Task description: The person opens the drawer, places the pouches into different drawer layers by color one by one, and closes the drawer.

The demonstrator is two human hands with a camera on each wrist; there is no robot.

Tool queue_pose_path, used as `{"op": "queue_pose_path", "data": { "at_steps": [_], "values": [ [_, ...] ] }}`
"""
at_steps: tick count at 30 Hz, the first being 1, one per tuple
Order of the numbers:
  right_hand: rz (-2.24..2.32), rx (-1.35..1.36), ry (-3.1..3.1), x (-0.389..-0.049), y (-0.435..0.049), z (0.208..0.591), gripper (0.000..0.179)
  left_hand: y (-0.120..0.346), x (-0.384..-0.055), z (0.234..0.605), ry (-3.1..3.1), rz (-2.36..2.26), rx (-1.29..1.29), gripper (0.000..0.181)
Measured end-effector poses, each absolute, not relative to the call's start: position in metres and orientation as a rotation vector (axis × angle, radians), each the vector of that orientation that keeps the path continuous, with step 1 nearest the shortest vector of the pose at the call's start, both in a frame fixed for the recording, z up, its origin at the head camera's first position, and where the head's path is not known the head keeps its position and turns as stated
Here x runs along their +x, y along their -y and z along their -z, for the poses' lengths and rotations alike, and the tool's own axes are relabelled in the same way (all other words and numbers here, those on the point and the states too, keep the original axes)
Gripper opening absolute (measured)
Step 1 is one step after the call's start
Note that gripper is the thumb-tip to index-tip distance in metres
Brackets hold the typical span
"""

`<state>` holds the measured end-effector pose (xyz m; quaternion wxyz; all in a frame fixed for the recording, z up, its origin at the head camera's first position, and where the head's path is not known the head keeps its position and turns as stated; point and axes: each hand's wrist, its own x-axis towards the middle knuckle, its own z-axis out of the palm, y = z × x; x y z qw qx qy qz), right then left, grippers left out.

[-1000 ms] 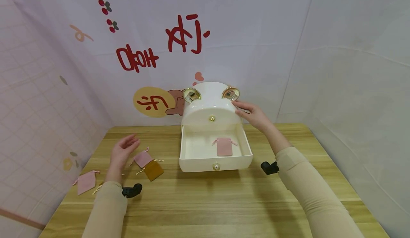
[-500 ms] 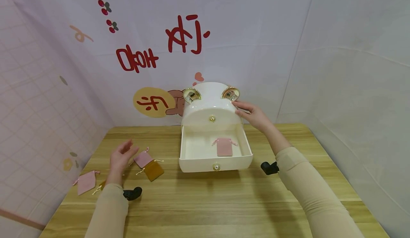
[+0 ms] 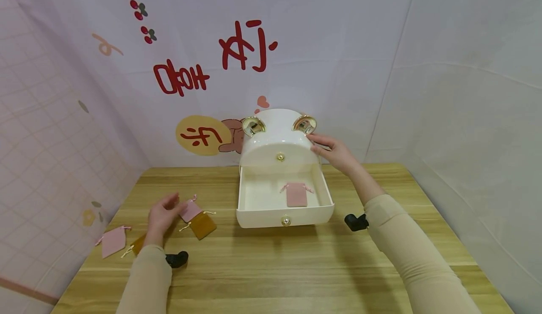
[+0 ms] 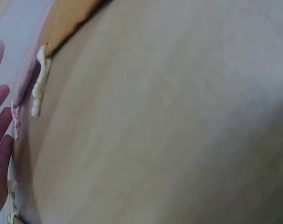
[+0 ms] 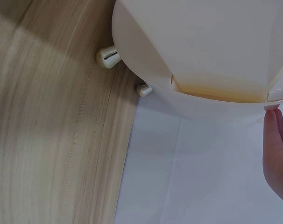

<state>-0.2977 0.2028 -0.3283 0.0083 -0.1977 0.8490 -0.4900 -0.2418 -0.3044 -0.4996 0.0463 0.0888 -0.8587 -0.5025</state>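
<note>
A white frog-like storage box with gold-rimmed eyes stands at the back, its lower drawer pulled out. Inside that drawer lies a pink drawstring pouch. My right hand rests its fingertips on the box's right side; in the right wrist view, fingertips meet the shell's edge. To the left, my left hand reaches low over the table with relaxed fingers, right at the edge of a second pink pouch. A mustard pouch overlaps that one. The left wrist view shows fingers beside its pink cord.
Another pink pouch lies at the table's left edge. Near it, a mustard pouch is partly hidden by my left forearm. White printed cloth hangs behind and beside the wooden table.
My left hand has dropped lower and moved slightly right, to the pink pouch beside the mustard one. The right hand, box and drawer have stayed put.
</note>
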Motion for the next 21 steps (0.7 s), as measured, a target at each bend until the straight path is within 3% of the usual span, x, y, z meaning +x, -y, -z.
{"op": "queue_pose_path", "data": {
  "at_steps": [11,21],
  "values": [
    [1.523,-0.609,-2.661,-0.297,-0.202,0.328,0.044,0.307,-0.243,0.512,2.714,1.407,0.216,0.062],
    [1.521,-0.604,-2.7,-0.322,-0.214,0.356,0.048,0.306,-0.244,0.515,2.737,1.284,0.161,0.054]
  ]
}}
